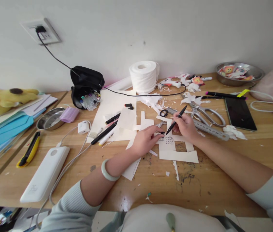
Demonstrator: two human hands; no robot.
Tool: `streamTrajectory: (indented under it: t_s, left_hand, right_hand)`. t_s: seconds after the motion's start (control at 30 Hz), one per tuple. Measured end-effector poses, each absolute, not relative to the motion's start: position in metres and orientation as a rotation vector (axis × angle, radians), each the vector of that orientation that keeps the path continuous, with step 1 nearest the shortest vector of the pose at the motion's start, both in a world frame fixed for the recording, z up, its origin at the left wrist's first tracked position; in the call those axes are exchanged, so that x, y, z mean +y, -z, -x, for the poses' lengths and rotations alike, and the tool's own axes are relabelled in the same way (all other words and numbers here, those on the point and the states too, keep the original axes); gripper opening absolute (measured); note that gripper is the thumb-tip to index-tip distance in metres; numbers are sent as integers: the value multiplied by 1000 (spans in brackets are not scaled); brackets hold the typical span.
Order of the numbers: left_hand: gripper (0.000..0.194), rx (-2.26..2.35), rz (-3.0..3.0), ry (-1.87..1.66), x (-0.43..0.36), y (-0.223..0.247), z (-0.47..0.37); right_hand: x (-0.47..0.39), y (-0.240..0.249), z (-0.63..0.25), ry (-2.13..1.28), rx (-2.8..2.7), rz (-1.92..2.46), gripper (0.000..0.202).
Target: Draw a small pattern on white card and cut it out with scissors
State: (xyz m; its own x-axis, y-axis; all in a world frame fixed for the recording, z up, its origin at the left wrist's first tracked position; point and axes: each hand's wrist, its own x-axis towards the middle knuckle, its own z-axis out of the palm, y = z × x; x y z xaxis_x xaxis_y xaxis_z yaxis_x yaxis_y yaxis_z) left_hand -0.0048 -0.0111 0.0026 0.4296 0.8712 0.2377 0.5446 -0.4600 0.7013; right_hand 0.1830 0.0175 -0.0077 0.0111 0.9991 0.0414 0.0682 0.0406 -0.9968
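Note:
My right hand is closed on a black marker, its tip pointing down-left just above a cut white paper. On that paper is a small drawing of rounded shapes in black line. My left hand is over the paper's left part, thumb and forefinger pinched round a small black cap. Part of a second drawing shows below that cap. Behind the hands, partly under the paper strips, are small black-handled scissors.
A steel ruler, large scissors and a phone lie right. Markers on paper sheets, a power bank and a yellow cutter are left. Behind stand a tissue roll, black pouch and metal bowl.

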Motion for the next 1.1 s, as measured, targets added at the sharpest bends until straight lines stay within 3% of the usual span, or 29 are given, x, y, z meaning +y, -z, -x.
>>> streamTrajectory:
  t_s: [0.6,1.1]
  left_hand:
    - [15,1214,-2188,-779,-11,-5,1]
    - [16,1197,-2140,-748,-9,-7,0]
  right_hand:
    - [13,10,-184,-1083,-1445,1164,13]
    - [3,7,-189,-567,-1901,1013,8]
